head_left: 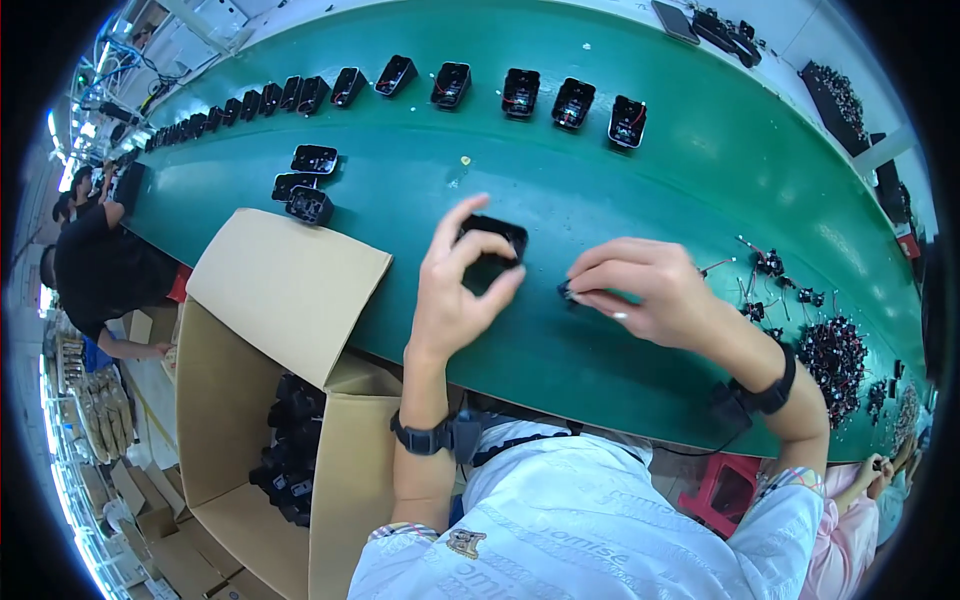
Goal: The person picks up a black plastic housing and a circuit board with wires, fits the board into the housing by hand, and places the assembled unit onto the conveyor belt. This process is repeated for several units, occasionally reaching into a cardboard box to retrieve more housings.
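Observation:
My left hand (455, 275) is curled at a black plastic housing (517, 236) with an open top, its thumb and bent finger at the rim and its index finger raised. The hand hides part of the housing. To its right, my right hand (640, 290) pinches a small dark part (566, 291) between thumb and fingers, just above the green table (570, 370). Most of that part is covered by the fingertips, so its kind cannot be made out.
A long row of black housings (452, 85) with wires runs along the far side. Three more housings (310, 205) stand at left, near an open cardboard box (230, 400) holding black parts. Small wired assemblies (833, 365) are heaped at right. A person (110, 265) works at far left.

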Action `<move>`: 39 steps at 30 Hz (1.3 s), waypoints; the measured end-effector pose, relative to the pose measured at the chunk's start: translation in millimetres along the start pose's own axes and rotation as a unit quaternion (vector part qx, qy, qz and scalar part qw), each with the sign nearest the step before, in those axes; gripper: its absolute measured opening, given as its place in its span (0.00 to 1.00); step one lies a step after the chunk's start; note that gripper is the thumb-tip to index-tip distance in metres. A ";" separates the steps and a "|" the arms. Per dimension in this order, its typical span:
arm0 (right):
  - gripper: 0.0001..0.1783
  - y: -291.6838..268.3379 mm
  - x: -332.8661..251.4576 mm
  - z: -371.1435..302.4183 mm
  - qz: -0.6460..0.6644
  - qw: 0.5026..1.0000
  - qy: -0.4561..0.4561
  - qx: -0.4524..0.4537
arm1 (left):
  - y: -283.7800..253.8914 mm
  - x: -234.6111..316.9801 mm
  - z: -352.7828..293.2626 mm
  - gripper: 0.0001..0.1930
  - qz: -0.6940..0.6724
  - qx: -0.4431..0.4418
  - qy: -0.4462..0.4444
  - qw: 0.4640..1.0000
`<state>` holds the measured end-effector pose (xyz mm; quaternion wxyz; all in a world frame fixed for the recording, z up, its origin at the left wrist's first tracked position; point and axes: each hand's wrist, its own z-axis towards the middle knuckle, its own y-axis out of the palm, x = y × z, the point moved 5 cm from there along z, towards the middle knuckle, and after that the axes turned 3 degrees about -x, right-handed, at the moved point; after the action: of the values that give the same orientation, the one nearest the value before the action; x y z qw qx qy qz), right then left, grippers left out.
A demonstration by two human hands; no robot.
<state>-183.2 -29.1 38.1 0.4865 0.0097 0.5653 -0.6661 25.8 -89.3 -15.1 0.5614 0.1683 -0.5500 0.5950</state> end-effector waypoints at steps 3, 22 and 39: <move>0.10 -35.2 -21.1 -11.2 0.030 0.996 0.038 0.072 | 14.1 30.2 -12.2 0.12 -0.040 -0.051 0.029 0.997; 0.15 -8.3 -52.7 -46.3 -0.036 0.993 0.022 0.110 | 54.4 92.8 -17.9 0.53 -0.064 -0.131 0.158 0.977; 0.15 -10.0 -37.5 -53.6 -0.007 0.991 0.124 0.049 | 67.6 89.4 -10.8 0.57 -0.041 -0.093 0.151 0.983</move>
<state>-198.9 34.5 47.3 0.4074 0.1119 0.5879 -0.6898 -55.4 -21.1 22.8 0.6753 0.0463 -0.5045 0.5359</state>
